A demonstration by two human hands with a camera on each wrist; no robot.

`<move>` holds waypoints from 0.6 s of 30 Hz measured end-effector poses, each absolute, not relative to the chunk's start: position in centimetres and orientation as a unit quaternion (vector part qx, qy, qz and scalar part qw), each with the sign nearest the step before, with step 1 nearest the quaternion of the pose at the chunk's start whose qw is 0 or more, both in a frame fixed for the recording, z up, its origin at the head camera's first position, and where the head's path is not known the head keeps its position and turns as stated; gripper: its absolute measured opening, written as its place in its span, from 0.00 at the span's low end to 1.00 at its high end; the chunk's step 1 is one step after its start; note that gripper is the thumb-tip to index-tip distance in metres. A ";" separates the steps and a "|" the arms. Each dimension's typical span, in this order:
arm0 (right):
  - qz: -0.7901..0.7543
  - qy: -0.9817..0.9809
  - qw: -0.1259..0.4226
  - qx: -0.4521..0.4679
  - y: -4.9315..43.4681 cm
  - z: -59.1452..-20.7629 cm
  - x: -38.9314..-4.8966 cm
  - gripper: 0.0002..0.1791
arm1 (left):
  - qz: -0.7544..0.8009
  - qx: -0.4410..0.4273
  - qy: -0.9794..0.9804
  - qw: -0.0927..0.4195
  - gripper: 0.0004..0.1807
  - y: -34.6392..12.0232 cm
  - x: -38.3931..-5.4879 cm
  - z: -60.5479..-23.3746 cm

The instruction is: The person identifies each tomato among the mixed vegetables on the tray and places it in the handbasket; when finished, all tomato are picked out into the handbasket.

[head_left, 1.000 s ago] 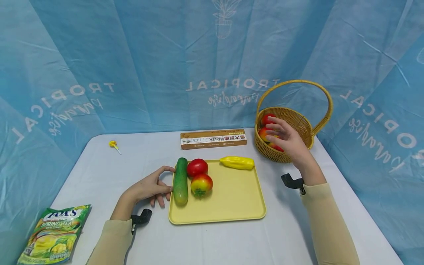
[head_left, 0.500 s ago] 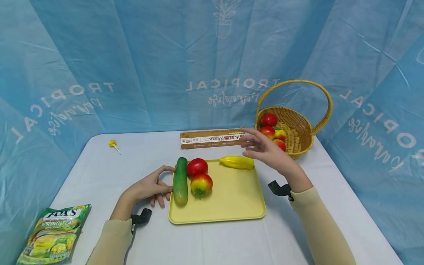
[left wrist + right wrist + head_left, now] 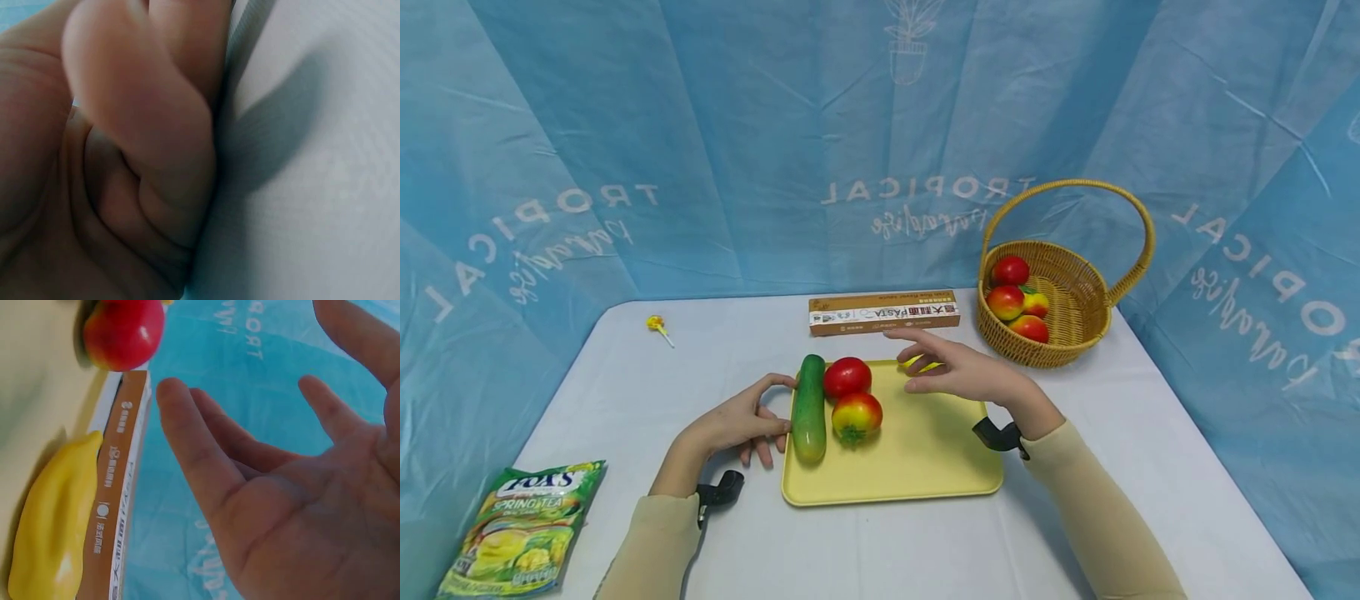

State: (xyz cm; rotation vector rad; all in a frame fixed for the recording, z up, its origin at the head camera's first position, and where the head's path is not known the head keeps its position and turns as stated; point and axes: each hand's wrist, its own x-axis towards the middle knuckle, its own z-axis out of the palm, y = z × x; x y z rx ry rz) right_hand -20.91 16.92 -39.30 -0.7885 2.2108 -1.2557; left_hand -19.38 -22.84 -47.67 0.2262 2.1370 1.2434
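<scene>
My left hand [image 3: 741, 423] rests at the left rim of the yellow tray [image 3: 925, 475], thumb and index finger spread apart and touching the edge. Beside those fingertips a green cucumber [image 3: 809, 412] lies along the tray's left side. To its right are a round red fruit [image 3: 847, 379] and a red-yellow fruit [image 3: 856, 417] with green leaves at its end. My right hand [image 3: 962, 367] hovers over the back right of the tray, fingers extended, holding nothing. It mostly hides a yellow banana-shaped piece [image 3: 53, 519], which shows fully in the right wrist view.
Behind the tray lies a long brown pasta box [image 3: 883, 314]. A wicker basket [image 3: 1078, 321] with a tall handle stands at the back right, several red and yellow fruits inside. A lollipop [image 3: 657, 325] is at the back left, and a green snack bag [image 3: 523, 529] at the front left.
My right hand has moved left and toward me, from over the basket to above the tray's back right part. The left hand has stayed at the tray's edge.
</scene>
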 end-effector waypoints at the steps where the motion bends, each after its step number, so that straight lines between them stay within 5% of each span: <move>1: -0.448 0.809 0.244 -0.291 16.6 -39.5 -20.9 0.42 | 0.474 0.087 0.815 0.323 0.40 -22.8 -19.4 -47.7; 18: -0.384 0.813 0.298 -0.320 13.8 -41.3 -19.6 0.41 | 0.481 0.095 0.809 0.324 0.39 -23.0 -19.4 -47.8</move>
